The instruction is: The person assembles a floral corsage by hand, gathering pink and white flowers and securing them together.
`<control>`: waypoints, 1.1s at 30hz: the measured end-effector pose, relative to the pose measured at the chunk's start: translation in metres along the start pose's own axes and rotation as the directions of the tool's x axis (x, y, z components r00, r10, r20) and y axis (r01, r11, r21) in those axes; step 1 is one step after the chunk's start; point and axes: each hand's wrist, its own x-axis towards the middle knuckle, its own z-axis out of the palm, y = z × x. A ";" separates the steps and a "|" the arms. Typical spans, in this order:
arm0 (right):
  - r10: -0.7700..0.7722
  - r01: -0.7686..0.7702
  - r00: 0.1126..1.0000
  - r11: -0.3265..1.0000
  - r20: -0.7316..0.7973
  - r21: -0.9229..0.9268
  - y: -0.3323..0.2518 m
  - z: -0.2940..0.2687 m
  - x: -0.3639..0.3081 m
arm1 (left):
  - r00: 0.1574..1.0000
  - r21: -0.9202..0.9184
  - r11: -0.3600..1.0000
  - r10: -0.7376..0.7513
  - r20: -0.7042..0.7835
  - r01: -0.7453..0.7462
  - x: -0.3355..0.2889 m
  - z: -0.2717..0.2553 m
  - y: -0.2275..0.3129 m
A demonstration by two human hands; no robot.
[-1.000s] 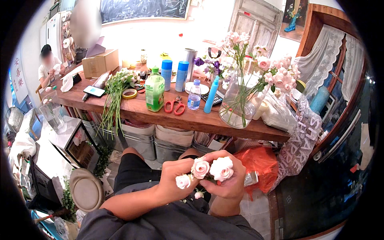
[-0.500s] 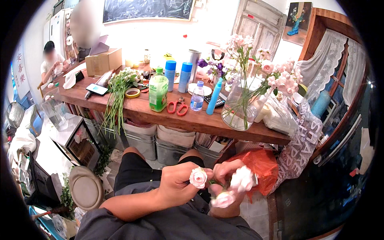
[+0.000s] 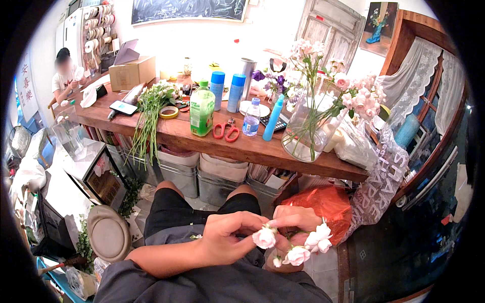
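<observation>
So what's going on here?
A seated person is handling pale pink roses over their lap. The left hand has its fingertips at one bloom; its exact grip is hard to tell. The right hand holds others, which droop to its right and below. On the wooden table ahead lie red-handled scissors and a bunch of green stems; a glass vase of pink flowers stands at the right. Another person sits at the far left.
</observation>
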 end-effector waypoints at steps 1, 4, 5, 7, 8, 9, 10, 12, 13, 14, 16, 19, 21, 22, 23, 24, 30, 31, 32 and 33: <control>0.001 -0.001 1.000 1.000 -0.001 0.000 0.006 -0.009 0.001 | 1.000 0.009 1.000 0.004 -0.007 -0.004 -0.001 0.001 0.000; -0.077 0.031 0.962 0.984 0.262 0.178 0.012 -0.029 0.002 | 1.000 -0.022 1.000 0.001 0.014 0.000 0.002 0.000 0.007; -0.074 0.028 0.963 0.984 0.260 0.178 0.011 -0.027 0.002 | 0.999 -0.014 1.000 0.010 0.043 -0.010 0.004 -0.003 0.008; -0.136 0.109 0.965 0.986 0.225 0.130 0.007 -0.022 0.005 | 0.998 0.051 0.997 0.051 0.042 -0.053 0.010 -0.012 0.014; -0.115 0.084 0.955 0.989 0.273 0.123 0.006 -0.027 0.007 | 0.990 0.075 0.989 0.119 0.076 -0.125 0.015 -0.017 0.017; -0.109 0.077 0.957 0.989 0.268 0.126 0.006 -0.027 0.008 | 0.978 0.099 0.976 0.182 0.106 -0.193 0.020 -0.022 0.021; -0.089 0.041 0.945 0.987 0.314 0.158 0.007 -0.026 0.006 | 0.979 0.097 0.978 0.172 0.107 -0.183 0.025 -0.027 0.025; -0.100 0.039 0.942 0.980 0.320 0.193 0.008 -0.017 0.005 | 0.923 0.098 0.947 0.270 0.276 -0.306 0.035 -0.035 0.034; -0.092 0.035 0.965 0.974 0.245 0.225 0.007 -0.008 0.006 | 0.925 0.096 0.950 0.261 0.275 -0.296 0.038 -0.036 0.037; -0.078 0.014 0.972 0.961 0.223 0.277 0.008 -0.005 0.003 | 0.909 0.079 0.952 0.254 0.331 -0.294 0.039 -0.037 0.039; -0.090 0.006 0.969 0.938 0.228 0.345 0.012 -0.005 0.003 | 0.888 0.061 0.954 0.248 0.388 -0.294 0.039 -0.036 0.039; -0.107 0.043 0.981 0.934 0.163 0.354 0.013 0.002 -0.001 | 0.875 0.037 0.952 0.262 0.407 -0.302 0.037 -0.036 0.034; -0.134 0.063 0.979 0.917 0.154 0.394 0.017 0.003 0.003 | 0.878 0.051 0.953 0.254 0.405 -0.299 0.037 -0.034 0.036; -0.160 0.081 0.971 0.921 0.179 0.381 0.019 0.001 0.004 | 0.881 0.067 0.952 0.249 0.403 -0.300 0.037 -0.034 0.037; -0.185 0.100 0.961 0.924 0.204 0.370 0.020 0.001 0.004 | 0.882 0.069 0.952 0.247 0.401 -0.298 0.036 -0.034 0.036; -0.185 0.100 0.961 0.924 0.204 0.369 0.020 0.000 0.004 | 0.879 0.085 0.943 0.266 0.395 -0.323 0.035 -0.034 0.036; -0.139 0.083 0.979 0.940 0.149 0.332 0.015 0.007 -0.002 | 0.879 0.143 0.917 0.299 0.372 -0.372 0.029 -0.034 0.034; -0.140 0.094 0.983 0.936 0.117 0.338 0.015 0.009 -0.002 | 0.878 0.152 0.911 0.309 0.365 -0.384 0.028 -0.034 0.035; -0.142 0.104 0.986 0.933 0.085 0.345 0.015 0.010 -0.002 | 0.878 0.152 0.911 0.310 0.364 -0.384 0.026 -0.033 0.034; -0.141 0.104 0.986 0.933 0.086 0.345 0.015 0.011 -0.001 | 0.879 0.177 0.896 0.333 0.340 -0.408 0.024 -0.032 0.033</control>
